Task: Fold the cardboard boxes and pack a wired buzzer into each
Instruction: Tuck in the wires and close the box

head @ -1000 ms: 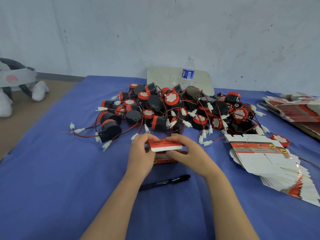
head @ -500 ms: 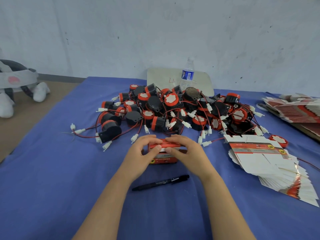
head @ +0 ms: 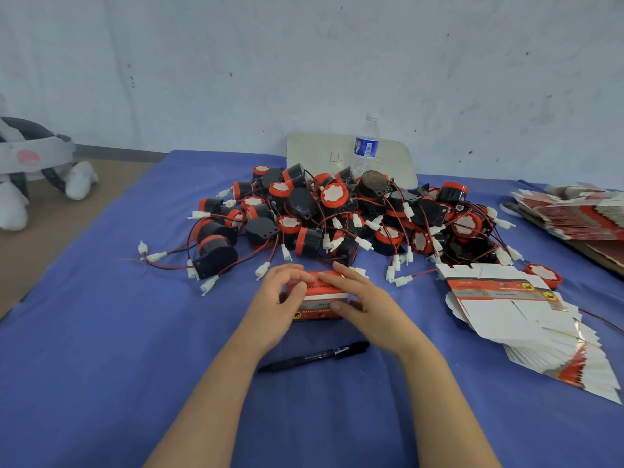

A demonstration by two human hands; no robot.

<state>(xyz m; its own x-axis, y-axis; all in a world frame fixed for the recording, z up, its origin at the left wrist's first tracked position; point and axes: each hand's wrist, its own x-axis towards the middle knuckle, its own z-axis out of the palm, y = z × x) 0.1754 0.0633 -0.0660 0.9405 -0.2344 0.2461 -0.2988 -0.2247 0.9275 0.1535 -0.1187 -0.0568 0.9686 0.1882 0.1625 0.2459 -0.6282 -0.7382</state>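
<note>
A small red and white cardboard box (head: 319, 300) stands on the blue cloth at the centre. My left hand (head: 282, 300) grips its left end with the thumb on the front. My right hand (head: 363, 304) lies over its top and right side, fingers flat on the lid. Behind the box is a big heap of black and red wired buzzers (head: 341, 214) with white plugs. A fanned stack of flat unfolded boxes (head: 513, 319) lies to the right. What is inside the box is hidden.
A black pen (head: 314, 357) lies just in front of my wrists. A water bottle (head: 365, 146) and a white board (head: 317, 153) stand behind the heap. More flat boxes (head: 580, 211) are piled at the far right. A loose red buzzer cap (head: 543, 274) lies near the stack.
The raised lid flap has been pressed down onto the box. Both hands have stayed on the box, my right fingers now flat across its top.
</note>
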